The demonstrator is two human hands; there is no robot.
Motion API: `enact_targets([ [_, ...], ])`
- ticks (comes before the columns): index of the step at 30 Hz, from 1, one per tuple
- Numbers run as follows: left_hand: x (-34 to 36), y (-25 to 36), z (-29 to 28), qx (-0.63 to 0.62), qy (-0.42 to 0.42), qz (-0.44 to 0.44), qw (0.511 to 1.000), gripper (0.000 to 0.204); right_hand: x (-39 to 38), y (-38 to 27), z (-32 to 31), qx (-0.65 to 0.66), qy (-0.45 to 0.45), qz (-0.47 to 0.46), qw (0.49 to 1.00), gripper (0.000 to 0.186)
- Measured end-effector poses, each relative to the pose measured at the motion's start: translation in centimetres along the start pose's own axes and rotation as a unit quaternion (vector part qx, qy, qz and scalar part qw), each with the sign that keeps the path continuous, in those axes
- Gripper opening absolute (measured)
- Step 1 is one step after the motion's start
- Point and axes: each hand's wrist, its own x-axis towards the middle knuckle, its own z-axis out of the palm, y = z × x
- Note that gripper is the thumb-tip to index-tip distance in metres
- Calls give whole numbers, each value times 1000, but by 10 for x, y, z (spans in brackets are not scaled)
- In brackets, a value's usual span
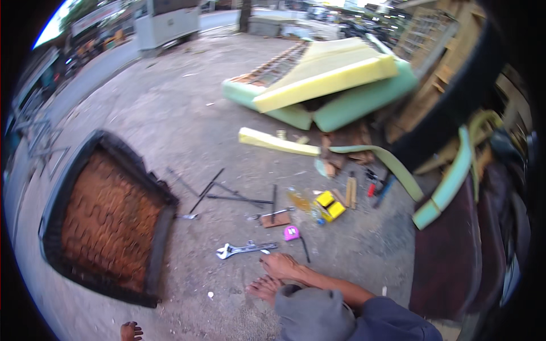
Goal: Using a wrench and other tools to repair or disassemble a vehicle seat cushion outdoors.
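lying near a pink tape measure (291, 232), a yellow box (330, 206); neither hand's grip can be told.

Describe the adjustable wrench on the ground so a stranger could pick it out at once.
Start from the big seat frame with black edging and brown webbing lying on the concrete at the left. Just to its right, in front of the bare feet, lies the adjustable wrench, flat on the ground. It is the only shiny silver tool with an open jaw; the pink tape measure beside it is small and round.
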Motion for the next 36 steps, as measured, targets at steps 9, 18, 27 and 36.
enact_targets([
  [9, -152, -108, -26, -67, 82, -179, 978, 43, 265, -65, 57, -19, 94, -73, 993, 30],
  [18, -223, -137, 1, -101, 44, -251, 962, 51, 341, -80, 74, -165, 100, -236, 953, 29],
  [27, -134, -31, 10, -38, 100, -162, 981, 38, 309, -53, 60, -199, -57, -161, 965, 24],
  [36, -83, 19, 31, 21, 90, -93, 991, 43, 141, 19, -8, -384, -133, -152, 901, 26],
])
